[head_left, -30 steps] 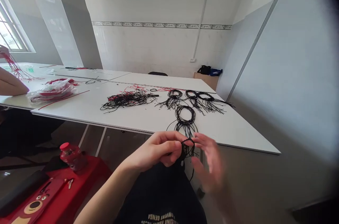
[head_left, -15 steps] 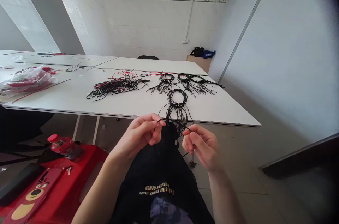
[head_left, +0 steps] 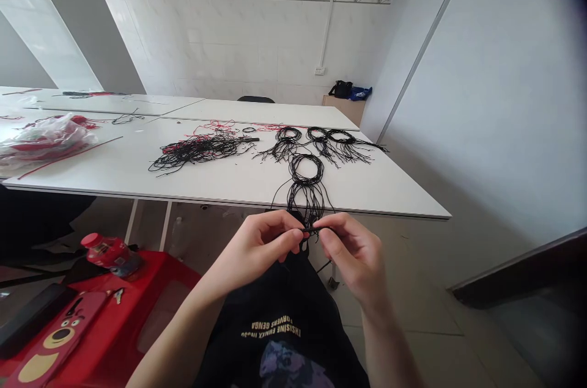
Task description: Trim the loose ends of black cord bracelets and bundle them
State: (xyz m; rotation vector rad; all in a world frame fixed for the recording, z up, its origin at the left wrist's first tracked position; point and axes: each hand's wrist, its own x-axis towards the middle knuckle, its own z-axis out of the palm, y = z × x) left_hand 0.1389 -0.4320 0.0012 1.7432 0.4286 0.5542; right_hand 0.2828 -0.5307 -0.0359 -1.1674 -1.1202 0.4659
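My left hand (head_left: pixel 270 244) and my right hand (head_left: pixel 351 247) are close together just off the table's front edge. Each pinches a thin black cord (head_left: pixel 312 230) between thumb and forefinger, and a short stretch of it spans the gap. Behind them a coiled black cord bundle (head_left: pixel 307 183) lies on the white table (head_left: pixel 220 185), its loose strands hanging over the edge near my fingers. Further back rest more looped black bundles (head_left: pixel 288 142), with a tangled pile of black cords (head_left: pixel 197 151) to their left.
Red cords (head_left: pixel 217 126) lie behind the pile. A plastic bag with red cords (head_left: pixel 50 142) sits at the table's left. At lower left, a red stool (head_left: pixel 132 314) holds a red-capped bottle (head_left: pixel 112 255), keys (head_left: pixel 118 296) and a bear-faced case (head_left: pixel 57 342).
My left hand has moved right and slightly down, closing most of the gap to my right hand. The right hand has barely moved. Both still pinch black cord.
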